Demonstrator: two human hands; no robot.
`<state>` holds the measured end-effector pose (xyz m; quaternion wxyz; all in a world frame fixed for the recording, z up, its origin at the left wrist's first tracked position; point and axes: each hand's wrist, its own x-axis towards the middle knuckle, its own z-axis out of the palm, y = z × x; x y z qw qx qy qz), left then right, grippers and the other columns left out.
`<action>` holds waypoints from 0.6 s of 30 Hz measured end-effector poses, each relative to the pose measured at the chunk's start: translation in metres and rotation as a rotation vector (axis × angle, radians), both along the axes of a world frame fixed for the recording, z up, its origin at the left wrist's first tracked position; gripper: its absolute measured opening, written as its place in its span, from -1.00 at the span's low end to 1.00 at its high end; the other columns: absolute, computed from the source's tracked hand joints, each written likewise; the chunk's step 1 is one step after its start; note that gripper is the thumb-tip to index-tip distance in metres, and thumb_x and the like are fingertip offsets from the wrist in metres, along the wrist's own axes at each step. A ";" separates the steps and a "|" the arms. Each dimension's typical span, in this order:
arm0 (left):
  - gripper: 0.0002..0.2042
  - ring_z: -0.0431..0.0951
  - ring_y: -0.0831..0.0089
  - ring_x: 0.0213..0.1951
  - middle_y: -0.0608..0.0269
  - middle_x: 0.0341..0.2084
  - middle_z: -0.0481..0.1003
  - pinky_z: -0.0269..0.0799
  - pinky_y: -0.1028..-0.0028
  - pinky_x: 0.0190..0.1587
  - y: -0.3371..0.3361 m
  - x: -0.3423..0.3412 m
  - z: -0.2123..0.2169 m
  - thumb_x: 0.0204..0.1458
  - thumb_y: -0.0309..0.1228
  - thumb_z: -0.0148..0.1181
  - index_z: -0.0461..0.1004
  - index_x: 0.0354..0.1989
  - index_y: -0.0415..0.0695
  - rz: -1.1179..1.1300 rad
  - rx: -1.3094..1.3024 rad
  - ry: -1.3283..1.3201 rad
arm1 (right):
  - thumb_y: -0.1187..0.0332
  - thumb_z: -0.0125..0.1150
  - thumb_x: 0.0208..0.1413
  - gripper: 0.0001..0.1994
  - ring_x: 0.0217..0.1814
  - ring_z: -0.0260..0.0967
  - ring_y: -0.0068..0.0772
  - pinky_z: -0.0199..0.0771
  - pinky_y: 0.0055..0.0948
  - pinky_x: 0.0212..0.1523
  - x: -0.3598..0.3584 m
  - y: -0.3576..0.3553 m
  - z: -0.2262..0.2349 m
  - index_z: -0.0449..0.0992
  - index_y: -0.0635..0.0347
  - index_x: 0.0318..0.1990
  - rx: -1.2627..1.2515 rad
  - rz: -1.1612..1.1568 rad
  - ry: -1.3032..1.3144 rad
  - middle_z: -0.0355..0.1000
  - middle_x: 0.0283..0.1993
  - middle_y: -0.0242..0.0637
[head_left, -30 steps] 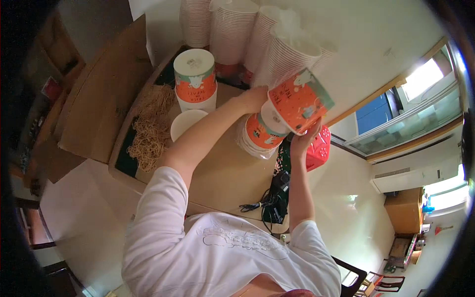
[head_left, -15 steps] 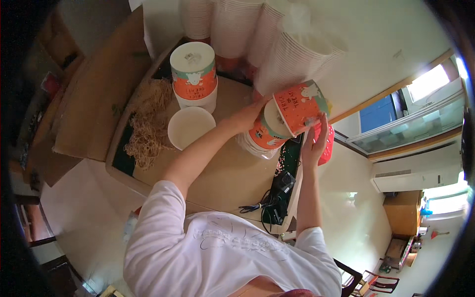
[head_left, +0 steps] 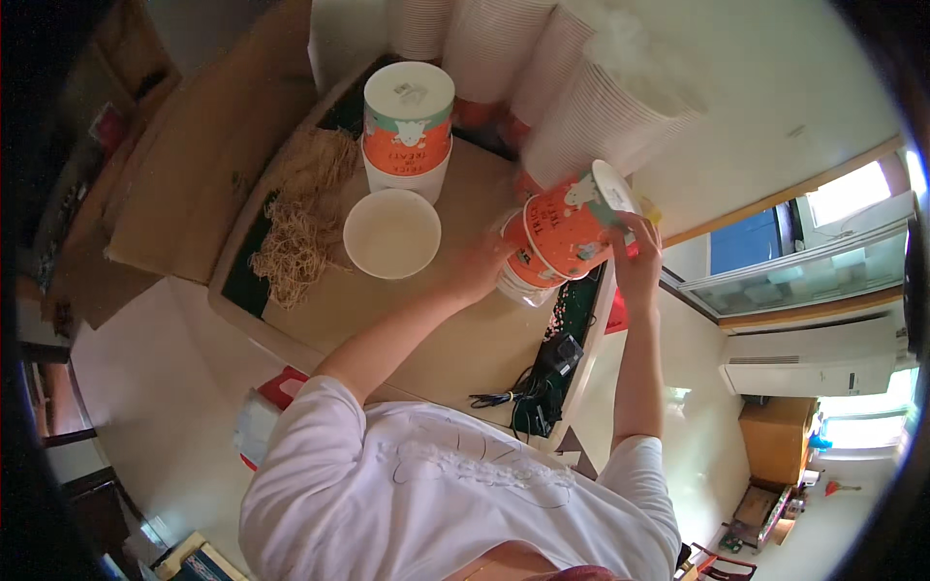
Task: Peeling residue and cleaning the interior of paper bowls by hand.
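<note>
An orange paper cup (head_left: 567, 225) with a green band and white ghost figures lies tilted, its base up and to the right. My right hand (head_left: 636, 254) grips it near the base, fingers curled over the rim. Its mouth sits over another orange cup (head_left: 528, 261) at the lower left. My left hand (head_left: 487, 263) holds that lower cup from the left; some of its fingers are hidden behind it. Clear plastic wrap (head_left: 526, 290) shows beneath them. Left of my left hand, a white open cup (head_left: 391, 234) stands mouth up.
Behind the open cup, an upturned orange cup (head_left: 408, 131) sits on a white one. Tall nested cup stacks (head_left: 620, 116) line the wall. Shredded tan paper (head_left: 295, 242) lies at the table's left. A black adapter with cables (head_left: 552, 373) rests near the right front edge.
The upper cup has come down over the lower one, and both now lean to the right. My right hand has shifted up to the base. The whole view has shifted slightly.
</note>
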<state>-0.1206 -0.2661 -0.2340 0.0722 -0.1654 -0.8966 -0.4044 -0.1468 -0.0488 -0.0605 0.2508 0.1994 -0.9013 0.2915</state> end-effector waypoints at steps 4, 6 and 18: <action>-0.81 0.33 0.09 -0.01 0.06 -0.12 0.37 0.27 0.13 -0.02 -0.010 0.005 -0.061 -0.05 -0.52 0.01 0.42 -0.23 -0.20 0.060 0.019 0.000 | 0.46 0.18 -0.04 -0.78 -0.10 0.36 -0.16 0.28 -0.21 0.02 0.007 -0.015 -0.008 0.53 0.15 -0.18 0.221 0.090 0.078 0.46 -0.12 -0.20; -0.78 0.36 0.09 -0.04 0.06 -0.14 0.39 0.28 0.14 -0.01 -0.030 0.027 -0.012 -0.10 -0.55 0.06 0.45 -0.23 -0.17 0.097 -0.053 0.028 | 0.45 0.19 -0.05 -0.77 -0.09 0.36 -0.15 0.28 -0.22 0.02 0.017 -0.018 -0.016 0.52 0.15 -0.17 0.221 0.119 0.014 0.46 -0.12 -0.22; -0.89 0.45 0.25 -0.25 0.17 -0.43 0.43 0.37 0.27 -0.22 -0.085 0.132 -0.018 -0.08 -0.42 0.03 0.45 -0.40 -0.12 0.107 -0.446 -0.026 | 0.55 0.09 -0.01 -0.70 -0.04 0.33 -0.02 0.36 -0.19 -0.04 0.067 -0.069 -0.038 0.48 0.15 -0.07 0.013 0.139 -0.119 0.38 -0.10 -0.05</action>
